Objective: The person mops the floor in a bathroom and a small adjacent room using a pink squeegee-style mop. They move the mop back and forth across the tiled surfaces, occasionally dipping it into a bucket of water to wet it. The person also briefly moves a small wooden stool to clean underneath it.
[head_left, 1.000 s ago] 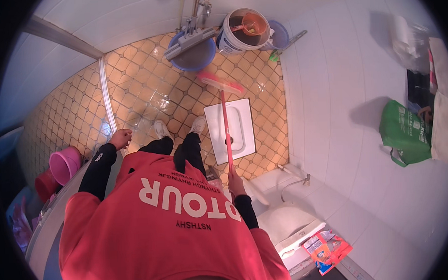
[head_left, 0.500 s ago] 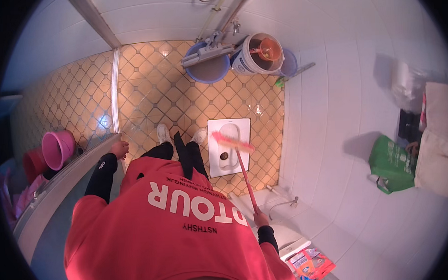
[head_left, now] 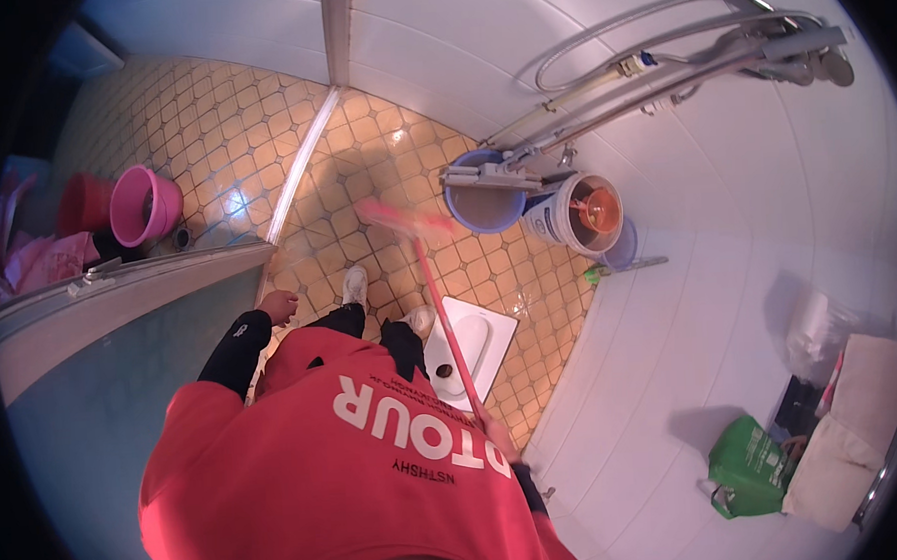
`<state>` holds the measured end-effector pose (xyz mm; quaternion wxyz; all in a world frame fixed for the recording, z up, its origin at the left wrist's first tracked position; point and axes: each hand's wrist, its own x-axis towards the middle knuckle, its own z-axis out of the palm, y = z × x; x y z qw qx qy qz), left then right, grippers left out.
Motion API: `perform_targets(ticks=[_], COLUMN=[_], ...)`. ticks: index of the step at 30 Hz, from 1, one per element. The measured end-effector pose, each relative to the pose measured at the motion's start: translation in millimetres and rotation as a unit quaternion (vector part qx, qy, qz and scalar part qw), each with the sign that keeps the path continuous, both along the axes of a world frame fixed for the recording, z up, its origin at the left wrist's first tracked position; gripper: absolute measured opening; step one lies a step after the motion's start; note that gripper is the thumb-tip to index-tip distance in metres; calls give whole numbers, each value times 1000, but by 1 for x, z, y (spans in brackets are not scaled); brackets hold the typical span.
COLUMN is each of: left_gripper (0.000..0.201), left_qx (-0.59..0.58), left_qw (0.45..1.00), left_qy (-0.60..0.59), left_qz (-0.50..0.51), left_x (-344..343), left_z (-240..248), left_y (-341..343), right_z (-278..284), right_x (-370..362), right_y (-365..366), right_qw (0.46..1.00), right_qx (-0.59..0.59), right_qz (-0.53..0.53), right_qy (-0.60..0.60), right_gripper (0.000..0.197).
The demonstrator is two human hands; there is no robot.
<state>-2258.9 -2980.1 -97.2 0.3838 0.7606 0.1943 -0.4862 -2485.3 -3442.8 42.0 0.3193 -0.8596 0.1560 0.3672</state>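
Observation:
The reddish-pink handle of a broom (head_left: 437, 295) is in my right hand (head_left: 497, 436), whose fingers are wrapped round its near end. Its wide pink bristle head, smeared by motion, is over the tiled floor (head_left: 326, 220), left of a blue basin (head_left: 487, 206). The handle passes above a white squat toilet (head_left: 486, 328) set in the floor. My left hand (head_left: 280, 305) is beside my left hip, close to the door frame's edge, with its fingers loosely curled and nothing seen in them.
A white bucket (head_left: 556, 220) holding an orange scoop (head_left: 599, 211) stands by the far wall. A mop (head_left: 499, 175) leans over the basin. Pink bucket (head_left: 145, 205) and red bucket (head_left: 85, 204) stand beyond the door (head_left: 149, 303). A green bag (head_left: 747, 467) hangs at right.
The broom head has moved from above the toilet to the floor ahead and left of it. My left hand has come away from the door edge. The view has turned.

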Motion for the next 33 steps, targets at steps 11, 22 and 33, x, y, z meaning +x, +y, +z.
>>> perform_targets(ticks=[11,22,33], left_gripper=[24,22,31], left_qx=[79,29,-73], left_qw=[994,997,996], left_qy=[-42,-5,-47], left_qz=[62,64,34], left_x=[-61,-76,8], left_z=[32,-11,23], left_y=[93,77,-12], right_z=[-133,-60,-136], right_x=[344,164,254], right_y=[90,65,47], right_qw=[977,999,987], right_qx=[-115,-13,-116], right_qz=[138,-16,61], right_qy=[-119,46,-94], right_gripper=[38,50,41])
